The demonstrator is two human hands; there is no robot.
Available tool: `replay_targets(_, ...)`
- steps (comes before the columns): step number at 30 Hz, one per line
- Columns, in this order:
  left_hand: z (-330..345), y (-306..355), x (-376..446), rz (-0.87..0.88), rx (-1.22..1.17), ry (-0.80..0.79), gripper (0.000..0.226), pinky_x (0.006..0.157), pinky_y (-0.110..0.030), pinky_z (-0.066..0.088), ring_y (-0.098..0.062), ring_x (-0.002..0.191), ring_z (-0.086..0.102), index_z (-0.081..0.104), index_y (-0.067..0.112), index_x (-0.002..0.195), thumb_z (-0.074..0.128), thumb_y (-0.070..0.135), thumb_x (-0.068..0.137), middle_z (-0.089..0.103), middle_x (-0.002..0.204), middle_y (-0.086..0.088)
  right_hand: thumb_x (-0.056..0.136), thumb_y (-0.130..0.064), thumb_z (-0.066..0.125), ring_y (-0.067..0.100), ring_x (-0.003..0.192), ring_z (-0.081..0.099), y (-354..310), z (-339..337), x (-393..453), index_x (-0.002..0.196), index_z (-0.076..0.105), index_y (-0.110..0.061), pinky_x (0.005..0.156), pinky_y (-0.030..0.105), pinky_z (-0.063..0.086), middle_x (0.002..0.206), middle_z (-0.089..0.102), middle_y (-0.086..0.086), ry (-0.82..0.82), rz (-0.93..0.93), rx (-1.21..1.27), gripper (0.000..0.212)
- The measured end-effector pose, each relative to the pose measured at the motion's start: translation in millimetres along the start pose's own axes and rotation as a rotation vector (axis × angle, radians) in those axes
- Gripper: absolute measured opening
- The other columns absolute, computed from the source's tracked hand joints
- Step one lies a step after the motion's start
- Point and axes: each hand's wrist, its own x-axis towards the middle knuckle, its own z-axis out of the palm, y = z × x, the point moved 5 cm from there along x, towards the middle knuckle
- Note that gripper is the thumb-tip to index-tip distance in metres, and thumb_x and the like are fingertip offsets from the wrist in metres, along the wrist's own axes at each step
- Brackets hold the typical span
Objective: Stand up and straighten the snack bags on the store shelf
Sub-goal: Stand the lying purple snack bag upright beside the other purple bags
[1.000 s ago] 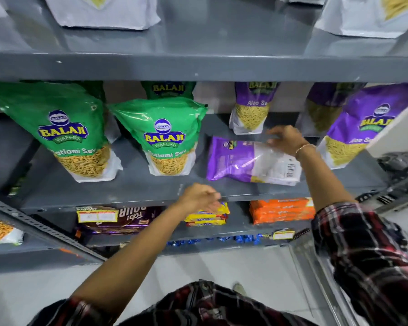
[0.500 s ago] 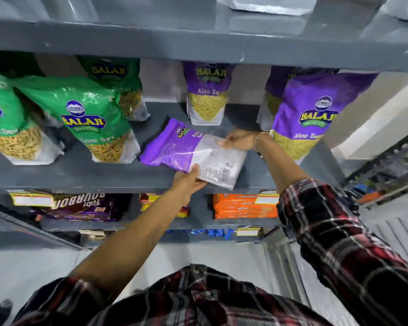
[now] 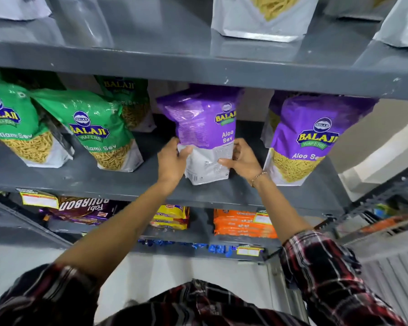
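A purple Aloo Sev snack bag (image 3: 201,128) stands upright in the middle of the grey shelf (image 3: 118,184), turned partly sideways so its back and front both show. My left hand (image 3: 171,161) grips its lower left edge and my right hand (image 3: 243,158) grips its lower right edge. Another purple Aloo Sev bag (image 3: 309,137) stands upright to the right, with one more behind it. Green Ratlami Sev bags (image 3: 99,130) stand to the left, leaning a little, with a further green bag (image 3: 130,102) at the back.
The upper shelf (image 3: 198,64) hangs low over the bag tops and carries white-bottomed bags (image 3: 259,20). Below are a brown Bourbon biscuit pack (image 3: 80,208), yellow packs (image 3: 172,216) and orange cookie packs (image 3: 240,224). A white wall edge stands at the right.
The purple bag lay flat on the shelf. Both hands took hold of it and raised it upright. The view has moved closer to the shelf.
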Motion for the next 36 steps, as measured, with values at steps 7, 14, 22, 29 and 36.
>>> replay_targets(7,16,5,27,0.029,0.023,-0.144,0.028,0.086,-0.044,0.054,-0.027,0.094,0.068,0.063,0.014,0.101,0.067,0.026,0.075,0.072,0.099,-0.009,0.068,0.005,0.074,0.022,0.096,0.059,16,1,-2,0.103,0.038,-0.014,0.087,0.034,0.049,0.102,0.06,0.008,0.197,-0.004,0.072,0.053)
replay_targets(14,16,-5,24,-0.021,0.03,-0.078,0.037,0.076,-0.02,0.049,-0.02,0.089,0.064,0.055,0.006,0.113,0.067,0.02,0.081,0.068,0.1,-0.007,0.072,-0.005,0.075,0.02,0.103,0.059,20,3,-5,0.108,0.038,-0.015,0.085,0.026,0.052,0.112,0.058,0.007,0.147,0.006,0.066,0.052)
replay_targets(22,54,-11,-39,0.116,0.039,-0.28,0.02,0.078,-0.009,0.048,-0.014,0.093,0.066,0.065,0.011,0.104,0.066,0.019,0.085,0.069,0.106,-0.007,0.073,-0.007,0.075,0.022,0.111,0.057,44,6,-16,0.108,0.047,-0.015,0.095,0.031,0.048,0.121,0.06,0.013,0.204,0.051,0.023,0.046)
replay_targets(29,44,-22,-35,0.114,0.006,-0.175,0.055,0.091,-0.03,0.049,-0.017,0.106,0.057,0.055,0.015,0.116,0.08,0.029,0.069,0.053,0.115,-0.003,0.082,-0.002,0.059,0.026,0.096,0.058,50,41,-48,0.106,0.048,-0.01,0.085,0.034,0.05,0.107,0.057,0.016,0.356,-0.119,-0.075,0.028)
replay_targets(36,36,-29,-17,0.026,-0.058,-0.177,0.052,0.088,-0.043,0.053,-0.025,0.099,0.064,0.05,0.016,0.111,0.072,0.04,0.071,0.067,0.108,-0.009,0.086,-0.003,0.045,0.015,0.099,0.056,33,84,-63,0.113,0.056,-0.003,0.089,0.018,0.044,0.111,0.06,0.01,0.225,-0.283,-0.173,0.029)
